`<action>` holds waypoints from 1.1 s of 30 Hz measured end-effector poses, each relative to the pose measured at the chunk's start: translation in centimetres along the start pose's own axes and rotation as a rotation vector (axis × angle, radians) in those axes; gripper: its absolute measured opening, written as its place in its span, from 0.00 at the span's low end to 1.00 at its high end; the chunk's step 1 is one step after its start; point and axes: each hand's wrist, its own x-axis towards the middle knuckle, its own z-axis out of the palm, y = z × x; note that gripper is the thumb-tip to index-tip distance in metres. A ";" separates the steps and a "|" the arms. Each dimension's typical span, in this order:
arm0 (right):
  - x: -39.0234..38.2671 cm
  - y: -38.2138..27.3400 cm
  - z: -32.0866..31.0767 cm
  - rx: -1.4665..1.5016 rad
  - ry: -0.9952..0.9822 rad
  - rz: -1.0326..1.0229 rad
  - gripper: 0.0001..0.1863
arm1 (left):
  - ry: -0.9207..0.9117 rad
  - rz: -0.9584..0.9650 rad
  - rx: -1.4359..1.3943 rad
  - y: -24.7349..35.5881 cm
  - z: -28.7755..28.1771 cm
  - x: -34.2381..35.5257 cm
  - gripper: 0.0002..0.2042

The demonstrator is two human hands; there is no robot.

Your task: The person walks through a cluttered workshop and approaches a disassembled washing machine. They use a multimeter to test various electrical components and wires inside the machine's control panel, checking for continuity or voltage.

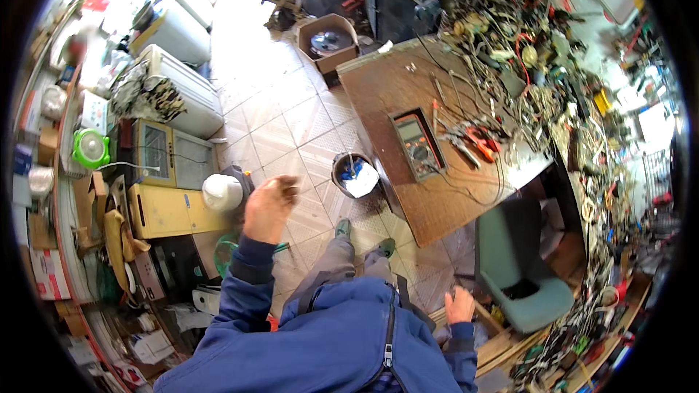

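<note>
My left hand (269,209) is raised over the tiled floor, with bent fingers smeared by motion. I cannot make out anything in it. Nearest to it is a white rounded container (223,192) on its left. My right hand (459,306) hangs low beside the dark green chair (521,266), its fingers loosely bent and partly apart, and I see nothing in it. Ahead on the right stands a brown wooden table (378,94). A multimeter (417,147) lies on it, beside pliers (482,147) with red handles and several other hand tools.
A bin (341,179) with white and blue contents stands against the table's left side. Beyond is an open cardboard box (326,25). Tangled cables and parts (524,65) pile up behind the table. Along the left are a yellow cabinet (162,211), white appliances (186,91) and loaded shelves.
</note>
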 end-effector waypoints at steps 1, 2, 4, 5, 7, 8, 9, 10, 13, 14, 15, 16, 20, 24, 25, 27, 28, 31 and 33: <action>0.0 0.4 -0.2 -0.051 -0.094 0.019 0.19 | 0.186 0.063 -0.040 0.5 -1.7 -0.1 0.16; 0.1 0.5 -0.2 -0.051 -0.127 0.004 0.19 | 0.232 0.061 -0.099 0.6 -3.5 -0.5 0.14; 1.3 -0.5 0.3 -0.006 -0.137 -0.062 0.20 | 0.306 0.111 -0.195 -0.3 -5.6 -1.6 0.12; 2.2 -1.3 0.7 0.029 -0.125 -0.100 0.20 | 0.313 0.117 -0.164 -1.2 -6.1 -2.2 0.12; 5.2 -3.7 1.4 0.084 -0.154 -0.214 0.21 | 0.270 0.010 -0.183 -3.1 -6.8 -3.5 0.13; 6.8 -5.7 1.3 0.069 -0.145 -0.297 0.20 | 0.250 -0.037 -0.207 -3.7 -7.1 -4.2 0.13; 8.4 -8.2 0.5 0.080 -0.150 -0.357 0.19 | 0.230 -0.084 -0.241 -4.5 -7.8 -4.8 0.12; 9.4 -11.1 -0.9 0.094 -0.155 -0.402 0.19 | 0.230 -0.103 -0.282 -5.2 -8.5 -4.8 0.12; 11.6 -16.4 -3.0 0.104 -0.122 -0.503 0.18 | 0.188 -0.126 -0.290 -4.2 -9.0 -3.6 0.11; 12.6 -18.1 -3.2 0.094 -0.127 -0.523 0.18 | 0.179 -0.120 -0.280 -3.2 -9.6 -3.3 0.11; 13.5 -19.9 -3.3 0.084 -0.131 -0.540 0.19 | 0.190 -0.104 -0.278 -2.2 -10.6 -3.0 0.11; 14.3 -21.7 -3.4 0.064 -0.132 -0.558 0.19 | 0.201 -0.088 -0.275 -1.2 -11.7 -2.8 0.11; 16.8 -28.9 -2.0 -0.020 -0.134 -0.603 0.20 | 0.294 -0.035 -0.318 3.0 -18.2 -1.3 0.10; 19.3 -36.7 2.0 -0.025 -0.197 -0.627 0.20 | 0.352 0.038 -0.330 8.3 -25.1 0.5 0.09; 19.8 -38.8 2.7 -0.020 -0.217 -0.627 0.20 | 0.364 0.052 -0.332 9.7 -26.7 1.0 0.09; 20.6 -42.5 3.7 -0.011 -0.243 -0.617 0.20 | 0.383 0.075 -0.333 12.5 -29.4 2.2 0.09; 21.2 -44.2 4.1 -0.001 -0.248 -0.622 0.20 | 0.400 0.084 -0.332 13.9 -30.4 2.8 0.09; 23.9 -47.5 5.7 -0.059 -0.324 -0.593 0.19 | 0.433 0.098 -0.334 17.7 -33.2 5.2 0.09; 26.1 -48.7 6.8 -0.013 -0.303 -0.677 0.20 | 0.449 0.085 -0.365 18.3 -35.0 7.1 0.09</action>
